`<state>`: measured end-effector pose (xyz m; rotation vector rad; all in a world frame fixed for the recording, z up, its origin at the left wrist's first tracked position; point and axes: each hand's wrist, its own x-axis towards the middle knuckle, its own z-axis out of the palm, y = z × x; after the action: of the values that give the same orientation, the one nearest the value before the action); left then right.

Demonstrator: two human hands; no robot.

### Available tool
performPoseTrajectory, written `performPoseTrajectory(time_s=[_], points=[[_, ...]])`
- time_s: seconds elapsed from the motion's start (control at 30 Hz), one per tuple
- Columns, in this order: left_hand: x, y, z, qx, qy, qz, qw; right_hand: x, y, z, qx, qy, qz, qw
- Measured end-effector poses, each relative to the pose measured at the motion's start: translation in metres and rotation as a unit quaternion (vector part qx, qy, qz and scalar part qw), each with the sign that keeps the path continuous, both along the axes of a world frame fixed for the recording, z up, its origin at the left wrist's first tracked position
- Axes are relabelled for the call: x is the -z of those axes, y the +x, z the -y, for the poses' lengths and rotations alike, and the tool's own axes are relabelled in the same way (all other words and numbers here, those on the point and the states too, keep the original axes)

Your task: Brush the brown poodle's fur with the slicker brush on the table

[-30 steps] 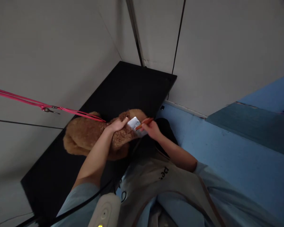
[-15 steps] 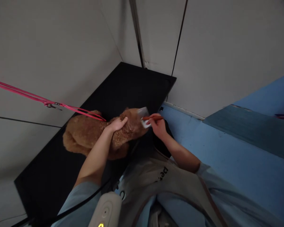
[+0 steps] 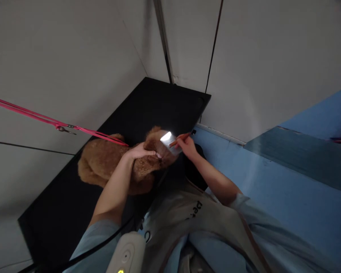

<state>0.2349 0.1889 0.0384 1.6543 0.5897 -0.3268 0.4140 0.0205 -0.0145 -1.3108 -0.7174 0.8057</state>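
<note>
At the head of the dog (image 3: 108,155), my right hand (image 3: 187,146) closes round the handle of the brush (image 3: 172,144), probably light and best held there; my left hand (image 3: 139,151) cups its neck, likely soft, wriggly.

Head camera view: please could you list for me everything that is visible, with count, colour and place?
Dog: 1, brown, on the table
Brush: 1, orange-brown handle, pale head, in the right hand
Leash: 1, pink, from left edge to dog
Clip: 1, metallic, on the leash
Table: 1, black, centre
Walls: grey, behind
Floor: blue, right
Device: 1, whitish, bottom
Cable: 1, black, lower left
Apron: 1, greyish, worn
Left hand: 1, on the dog
Right hand: 1, holding the brush
</note>
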Motion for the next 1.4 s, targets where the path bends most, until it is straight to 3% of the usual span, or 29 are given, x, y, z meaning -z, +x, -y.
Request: performPoseTrajectory(time_s=[0.07, 0.2, 0.23, 0.33, 0.37, 0.4, 0.5, 0.53, 0.57, 0.67, 0.77, 0.83, 0.87, 0.93, 1.0, 1.03, 1.1, 1.2, 1.27, 1.37, 1.4], points=[[0.0, 0.0, 0.0, 0.017, -0.032, 0.0, 0.999, -0.003, 0.003, -0.004, 0.067, 0.021, 0.013, 0.997], [0.004, 0.0, -0.003, -0.078, 0.023, -0.001, 0.997, -0.003, -0.003, 0.0, -0.104, 0.026, -0.006, 0.994], [0.005, 0.0, -0.003, -0.102, 0.02, -0.002, 0.995, -0.001, -0.005, 0.003, -0.088, 0.023, -0.019, 0.996], [0.012, -0.001, -0.006, -0.095, -0.061, -0.036, 0.993, 0.006, -0.018, 0.017, 0.112, 0.041, -0.032, 0.992], [0.014, -0.001, -0.008, -0.096, -0.077, -0.051, 0.991, 0.008, -0.025, 0.022, 0.135, 0.051, -0.023, 0.989], [0.016, -0.001, -0.011, -0.109, -0.079, -0.065, 0.989, 0.01, -0.035, 0.027, 0.106, 0.061, -0.01, 0.993], [0.023, -0.003, -0.019, -0.177, -0.063, -0.09, 0.978, 0.015, -0.064, 0.033, -0.092, 0.059, -0.012, 0.994], [0.025, -0.003, -0.022, -0.193, -0.063, -0.087, 0.975, 0.016, -0.067, 0.033, -0.112, 0.051, -0.032, 0.992], [0.027, -0.003, -0.024, -0.201, -0.063, -0.076, 0.975, 0.018, -0.066, 0.032, -0.095, 0.041, -0.053, 0.993], [0.034, 0.0, -0.028, -0.183, -0.014, -0.028, 0.983, 0.022, -0.039, 0.033, 0.042, 0.016, -0.071, 0.996], [0.042, 0.011, -0.026, -0.129, 0.053, -0.023, 0.99, 0.018, -0.016, 0.046, 0.197, 0.029, -0.004, 0.98], [0.049, 0.022, -0.025, -0.124, 0.091, -0.029, 0.988, 0.013, -0.024, 0.054, 0.236, 0.046, 0.05, 0.969], [0.052, 0.027, -0.025, -0.128, 0.111, -0.035, 0.985, 0.011, -0.036, 0.056, 0.198, 0.053, 0.07, 0.976], [0.057, 0.034, -0.026, -0.134, 0.148, -0.06, 0.978, 0.01, -0.062, 0.05, 0.036, 0.058, 0.073, 0.995], [0.06, 0.037, -0.029, -0.139, 0.161, -0.074, 0.974, 0.01, -0.077, 0.036, -0.079, 0.051, 0.008, 0.996], [0.06, 0.036, -0.031, -0.139, 0.158, -0.072, 0.975, 0.011, -0.078, 0.029, -0.074, 0.045, -0.031, 0.996], [0.06, 0.034, -0.034, -0.138, 0.149, -0.065, 0.977, 0.011, -0.069, 0.018, 0.029, 0.031, -0.073, 0.996], [0.057, 0.031, -0.037, -0.14, 0.119, -0.065, 0.981, 0.009, -0.064, 0.014, 0.154, 0.037, -0.033, 0.987], [0.054, 0.03, -0.037, -0.149, 0.088, -0.051, 0.984, 0.007, -0.078, 0.014, 0.107, 0.049, 0.001, 0.993], [0.052, 0.027, -0.039, -0.163, 0.054, -0.036, 0.984, 0.006, -0.099, 0.009, -0.032, 0.039, -0.019, 0.999], [0.051, 0.024, -0.04, -0.166, 0.049, -0.035, 0.984, 0.007, -0.099, 0.006, -0.027, 0.031, -0.036, 0.998]])
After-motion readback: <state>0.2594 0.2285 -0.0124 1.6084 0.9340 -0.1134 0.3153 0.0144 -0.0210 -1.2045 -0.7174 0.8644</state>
